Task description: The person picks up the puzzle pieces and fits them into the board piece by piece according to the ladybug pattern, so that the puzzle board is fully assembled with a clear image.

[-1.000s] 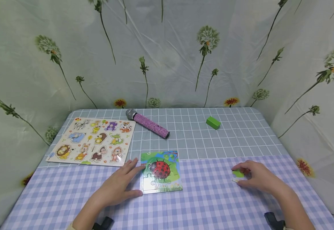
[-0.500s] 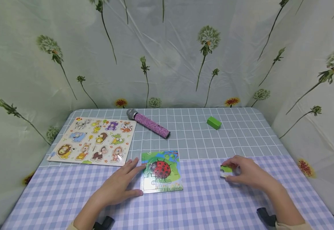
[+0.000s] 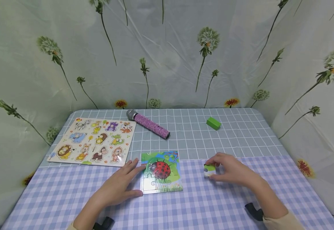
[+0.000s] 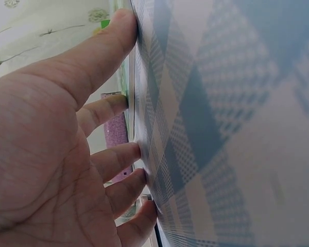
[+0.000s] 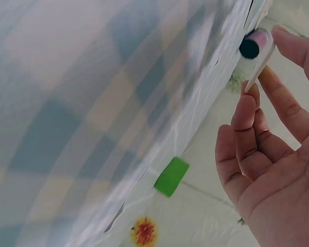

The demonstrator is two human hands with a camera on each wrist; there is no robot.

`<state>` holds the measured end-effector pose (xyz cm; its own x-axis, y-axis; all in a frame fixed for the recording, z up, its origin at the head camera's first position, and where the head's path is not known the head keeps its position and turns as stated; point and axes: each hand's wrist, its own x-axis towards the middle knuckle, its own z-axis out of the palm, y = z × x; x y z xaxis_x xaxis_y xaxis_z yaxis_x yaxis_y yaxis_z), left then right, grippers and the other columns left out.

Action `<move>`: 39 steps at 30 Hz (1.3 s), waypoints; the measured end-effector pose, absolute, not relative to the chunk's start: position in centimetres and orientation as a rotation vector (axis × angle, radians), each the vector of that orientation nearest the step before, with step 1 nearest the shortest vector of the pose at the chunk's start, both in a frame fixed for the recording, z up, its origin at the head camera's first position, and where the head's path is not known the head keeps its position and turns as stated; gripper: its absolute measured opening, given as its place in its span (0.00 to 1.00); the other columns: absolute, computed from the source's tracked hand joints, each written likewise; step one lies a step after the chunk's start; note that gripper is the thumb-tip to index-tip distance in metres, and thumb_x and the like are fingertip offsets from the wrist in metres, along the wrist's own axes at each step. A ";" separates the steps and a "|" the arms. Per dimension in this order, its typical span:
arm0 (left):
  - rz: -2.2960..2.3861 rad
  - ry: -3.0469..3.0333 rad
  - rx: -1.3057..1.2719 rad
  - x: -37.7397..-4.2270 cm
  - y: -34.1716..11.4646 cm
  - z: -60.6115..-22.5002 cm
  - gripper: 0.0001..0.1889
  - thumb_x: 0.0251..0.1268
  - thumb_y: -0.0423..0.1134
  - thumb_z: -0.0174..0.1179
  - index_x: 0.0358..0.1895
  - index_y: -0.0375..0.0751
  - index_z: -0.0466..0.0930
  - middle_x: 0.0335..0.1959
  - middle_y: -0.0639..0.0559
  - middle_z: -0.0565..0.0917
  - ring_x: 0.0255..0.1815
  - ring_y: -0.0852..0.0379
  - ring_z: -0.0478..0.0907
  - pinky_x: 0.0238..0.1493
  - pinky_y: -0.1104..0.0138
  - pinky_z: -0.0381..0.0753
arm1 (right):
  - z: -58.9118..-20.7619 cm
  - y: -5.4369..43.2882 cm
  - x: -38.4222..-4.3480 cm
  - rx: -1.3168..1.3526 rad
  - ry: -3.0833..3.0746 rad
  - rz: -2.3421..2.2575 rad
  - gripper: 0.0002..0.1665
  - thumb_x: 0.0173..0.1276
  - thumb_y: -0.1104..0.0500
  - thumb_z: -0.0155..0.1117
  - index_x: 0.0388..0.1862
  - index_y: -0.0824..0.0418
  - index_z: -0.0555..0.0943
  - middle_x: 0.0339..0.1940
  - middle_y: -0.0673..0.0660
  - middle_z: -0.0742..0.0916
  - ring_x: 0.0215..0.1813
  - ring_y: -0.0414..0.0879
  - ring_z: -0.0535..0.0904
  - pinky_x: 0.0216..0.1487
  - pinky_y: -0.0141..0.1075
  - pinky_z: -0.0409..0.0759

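Note:
A ladybug jigsaw puzzle (image 3: 162, 174) lies on the checked cloth in the middle of the table. My left hand (image 3: 118, 185) rests at its left edge, fingers spread, with thumb and index fingertip touching the board. In the left wrist view, the fingers (image 4: 113, 110) reach down to the cloth and the board's edge. To the right of the puzzle, my right hand (image 3: 231, 169) pinches a green and white puzzle piece (image 3: 209, 171) between thumb and fingers. The right wrist view shows that puzzle piece (image 5: 261, 67) edge-on, held off the cloth.
An animal peg puzzle board (image 3: 93, 140) lies at the left. Behind the jigsaw are a pink glitter microphone (image 3: 151, 124) and, further right, a green block (image 3: 213, 123). A flowered curtain (image 3: 172, 54) closes off the back and sides.
My right hand has moved left across the cloth toward the ladybug puzzle, carrying the puzzle piece. The left hand has stayed at the puzzle's left edge.

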<state>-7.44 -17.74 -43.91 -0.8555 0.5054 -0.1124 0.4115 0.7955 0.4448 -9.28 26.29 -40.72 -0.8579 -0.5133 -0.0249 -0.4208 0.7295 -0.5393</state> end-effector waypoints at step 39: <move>0.594 2.773 0.719 -7.5 -17.6 -43.9 0.46 0.63 0.61 0.74 0.82 0.52 0.69 0.87 0.36 0.61 0.86 0.27 0.58 0.80 0.32 0.67 | -42.1 17.0 -9.9 -1.034 2.647 -0.695 0.21 0.65 0.51 0.82 0.54 0.55 0.90 0.51 0.46 0.89 0.54 0.38 0.84 0.62 0.38 0.87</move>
<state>-7.52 -17.59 -43.89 -0.8575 0.5038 -0.1041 0.4169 0.7992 0.4330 -9.88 17.02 -42.13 -0.7297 -0.6832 -0.0281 -0.5813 0.6414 -0.5007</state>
